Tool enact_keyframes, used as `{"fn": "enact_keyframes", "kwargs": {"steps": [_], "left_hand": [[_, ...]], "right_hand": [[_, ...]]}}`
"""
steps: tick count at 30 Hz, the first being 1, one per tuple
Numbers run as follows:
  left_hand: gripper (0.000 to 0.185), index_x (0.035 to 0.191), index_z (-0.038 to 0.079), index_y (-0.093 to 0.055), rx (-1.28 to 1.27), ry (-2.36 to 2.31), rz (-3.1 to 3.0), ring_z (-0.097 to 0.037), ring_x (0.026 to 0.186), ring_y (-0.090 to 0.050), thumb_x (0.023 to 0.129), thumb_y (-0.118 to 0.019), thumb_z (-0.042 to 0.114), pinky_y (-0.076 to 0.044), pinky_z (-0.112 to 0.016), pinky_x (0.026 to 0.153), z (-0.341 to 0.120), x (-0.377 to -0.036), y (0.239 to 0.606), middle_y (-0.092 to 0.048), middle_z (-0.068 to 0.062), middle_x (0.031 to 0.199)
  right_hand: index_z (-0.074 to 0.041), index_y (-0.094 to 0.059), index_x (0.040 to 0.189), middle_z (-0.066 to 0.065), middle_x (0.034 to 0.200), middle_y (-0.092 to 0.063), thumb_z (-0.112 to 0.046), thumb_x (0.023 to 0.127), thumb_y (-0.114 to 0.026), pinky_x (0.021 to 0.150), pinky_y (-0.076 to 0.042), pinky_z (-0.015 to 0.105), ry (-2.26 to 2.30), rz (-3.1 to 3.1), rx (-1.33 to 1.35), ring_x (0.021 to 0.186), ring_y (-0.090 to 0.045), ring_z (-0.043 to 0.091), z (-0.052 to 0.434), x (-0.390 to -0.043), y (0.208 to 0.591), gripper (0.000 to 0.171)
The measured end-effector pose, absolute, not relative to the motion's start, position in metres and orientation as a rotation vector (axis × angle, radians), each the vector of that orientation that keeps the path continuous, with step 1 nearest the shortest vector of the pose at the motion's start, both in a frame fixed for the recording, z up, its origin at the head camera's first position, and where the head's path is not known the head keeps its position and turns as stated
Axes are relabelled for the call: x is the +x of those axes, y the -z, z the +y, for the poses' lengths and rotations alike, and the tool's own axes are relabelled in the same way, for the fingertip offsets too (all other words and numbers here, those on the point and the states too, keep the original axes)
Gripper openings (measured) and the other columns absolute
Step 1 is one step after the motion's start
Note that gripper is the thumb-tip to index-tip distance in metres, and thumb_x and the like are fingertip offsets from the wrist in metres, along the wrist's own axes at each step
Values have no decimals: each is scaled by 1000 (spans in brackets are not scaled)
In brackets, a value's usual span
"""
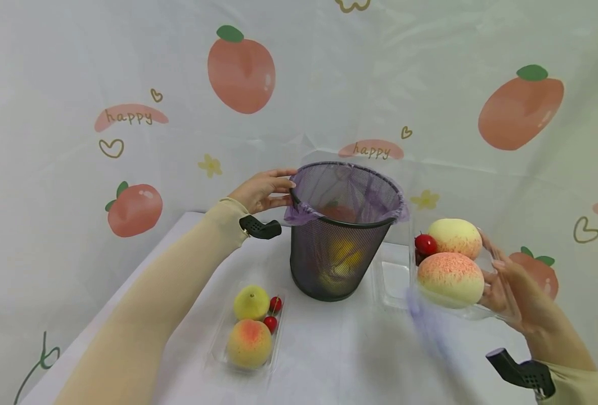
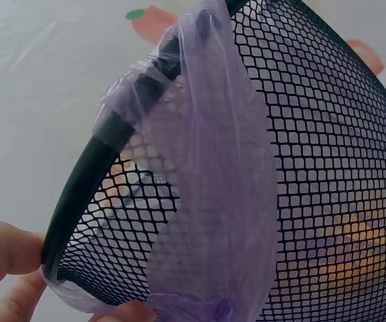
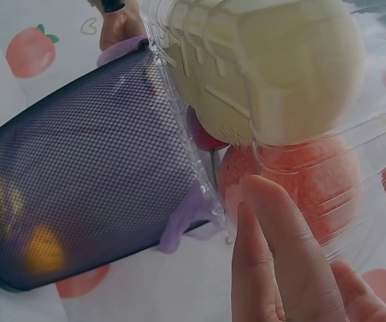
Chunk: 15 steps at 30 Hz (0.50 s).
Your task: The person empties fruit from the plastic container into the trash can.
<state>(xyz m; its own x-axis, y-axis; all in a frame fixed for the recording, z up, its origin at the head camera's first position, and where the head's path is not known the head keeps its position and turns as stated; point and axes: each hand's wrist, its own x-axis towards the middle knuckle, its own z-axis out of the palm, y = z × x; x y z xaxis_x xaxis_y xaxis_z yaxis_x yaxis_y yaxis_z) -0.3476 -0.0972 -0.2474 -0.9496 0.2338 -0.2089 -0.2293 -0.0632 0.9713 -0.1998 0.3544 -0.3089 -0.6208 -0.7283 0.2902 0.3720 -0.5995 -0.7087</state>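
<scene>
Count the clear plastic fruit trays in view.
3: one with fruit on the table at front left, one held tilted by the right hand with fruit, and one empty right of the bin. Others may be hidden.

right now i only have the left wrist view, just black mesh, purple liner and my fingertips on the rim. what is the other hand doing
Observer: The right hand holds a clear plastic tray of fruit, tilted, beside the black mesh bin.
Operator: what fruit
Observer: Two peaches, one pale and one pinker, plus a red cherry.
Operator: anything in the bin already
Observer: Yellow fruit shows through the mesh near the bottom.
Operator: anything else on the table
Observer: A second clear tray holds a pear, a peach and two cherries.
</scene>
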Motion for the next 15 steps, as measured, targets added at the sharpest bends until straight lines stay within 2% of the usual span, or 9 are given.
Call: {"fn": "enact_keyframes", "kwargs": {"steps": [4, 8, 15], "left_hand": [[48, 140, 19, -52, 7, -2086, 1900, -17, 93, -56, 94, -60, 5, -57, -26, 82, -98, -348, 248, -51, -6, 110], [48, 140, 19, -51, 13, -2086, 1899, -17, 93, -56, 95, -59, 5, -55, -29, 89, -97, -348, 248, -51, -6, 110], [49, 140, 19, -51, 8, -2085, 1899, -17, 94, -56, 94, -60, 5, -51, -34, 99, -97, -348, 248, -51, -6, 112]], "right_hand": [[-31, -29, 149, 17, 144, -46, -11, 103, -11, 105, -45, 44, 2210, 774, -774, 122, -55, 37, 351, -204, 299, 53], [-31, -30, 148, 16, 145, -44, -11, 103, -10, 104, -46, 44, 2223, 783, -755, 123, -54, 38, 349, -208, 290, 54], [-38, -31, 147, 7, 140, -49, -16, 103, -30, 99, -49, 41, 2224, 1100, -712, 121, -58, 30, 347, -219, 279, 50]]}}
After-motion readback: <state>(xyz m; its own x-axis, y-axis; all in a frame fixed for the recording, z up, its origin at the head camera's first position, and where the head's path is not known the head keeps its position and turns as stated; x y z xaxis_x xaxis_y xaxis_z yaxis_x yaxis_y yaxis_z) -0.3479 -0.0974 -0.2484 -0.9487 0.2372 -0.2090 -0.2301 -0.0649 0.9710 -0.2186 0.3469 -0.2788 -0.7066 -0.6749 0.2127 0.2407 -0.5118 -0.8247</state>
